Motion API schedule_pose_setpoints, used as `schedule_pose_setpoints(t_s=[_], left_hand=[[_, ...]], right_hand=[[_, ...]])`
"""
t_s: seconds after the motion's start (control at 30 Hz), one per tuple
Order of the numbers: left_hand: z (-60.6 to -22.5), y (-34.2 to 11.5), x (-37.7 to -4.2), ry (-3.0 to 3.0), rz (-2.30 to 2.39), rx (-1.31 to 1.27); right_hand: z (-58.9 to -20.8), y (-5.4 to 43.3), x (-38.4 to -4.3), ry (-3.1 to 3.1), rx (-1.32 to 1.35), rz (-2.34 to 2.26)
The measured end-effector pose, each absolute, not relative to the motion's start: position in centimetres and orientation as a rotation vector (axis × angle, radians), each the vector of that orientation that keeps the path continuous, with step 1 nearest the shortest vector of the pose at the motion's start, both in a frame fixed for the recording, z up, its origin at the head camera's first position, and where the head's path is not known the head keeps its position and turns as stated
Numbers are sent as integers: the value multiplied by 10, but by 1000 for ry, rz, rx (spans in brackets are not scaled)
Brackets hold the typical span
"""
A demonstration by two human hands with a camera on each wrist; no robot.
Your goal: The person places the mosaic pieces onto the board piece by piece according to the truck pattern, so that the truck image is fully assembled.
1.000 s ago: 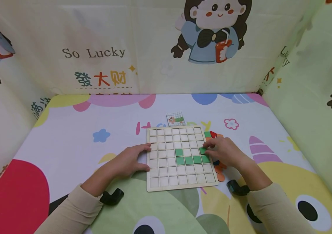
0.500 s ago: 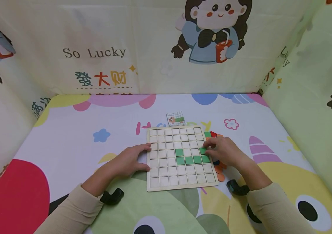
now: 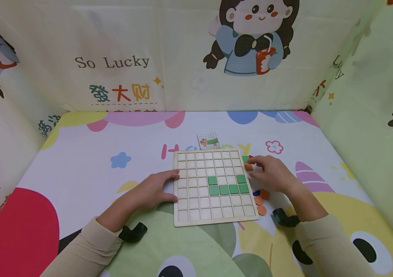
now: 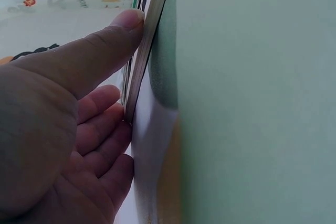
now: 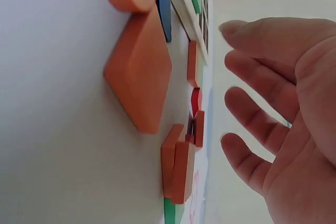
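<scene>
A pale wooden grid board lies on the printed tablecloth. Several green square tiles sit in its cells: a row of them, one tile above the row's left end and another tile above its right end. My left hand rests at the board's left edge; in the left wrist view the thumb touches the rim. Just off the right edge, my right hand hovers above loose pieces with nothing in its fingers. Below it in the right wrist view lie orange pieces, a red piece and a blue piece.
Behind the board lies a small picture card with a gridded coloured design. Orange round pieces lie by the board's lower right edge. A printed cloth wall stands at the back, with more cloth on both sides.
My right hand has let go of the green tile at the board's right edge and moved up and right over the loose pieces. The left hand has stayed put.
</scene>
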State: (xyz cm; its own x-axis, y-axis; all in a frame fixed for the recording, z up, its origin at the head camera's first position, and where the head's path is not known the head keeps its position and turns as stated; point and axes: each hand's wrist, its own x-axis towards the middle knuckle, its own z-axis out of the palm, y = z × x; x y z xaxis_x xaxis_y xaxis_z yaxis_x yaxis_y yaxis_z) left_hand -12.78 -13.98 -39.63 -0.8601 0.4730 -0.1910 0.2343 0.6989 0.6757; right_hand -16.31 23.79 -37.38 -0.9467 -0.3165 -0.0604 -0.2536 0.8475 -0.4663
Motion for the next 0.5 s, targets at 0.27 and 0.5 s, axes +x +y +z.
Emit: schedule_pose_setpoints(t_s=[0.27,0.5], left_hand=[[-395,-140,-128,2561,943,554],[-396,-140,-127,2567,946,561]], right_hand=[[-378,241,-174,2902,-527,-668],[-379,241,-184,2886,-539,-674]])
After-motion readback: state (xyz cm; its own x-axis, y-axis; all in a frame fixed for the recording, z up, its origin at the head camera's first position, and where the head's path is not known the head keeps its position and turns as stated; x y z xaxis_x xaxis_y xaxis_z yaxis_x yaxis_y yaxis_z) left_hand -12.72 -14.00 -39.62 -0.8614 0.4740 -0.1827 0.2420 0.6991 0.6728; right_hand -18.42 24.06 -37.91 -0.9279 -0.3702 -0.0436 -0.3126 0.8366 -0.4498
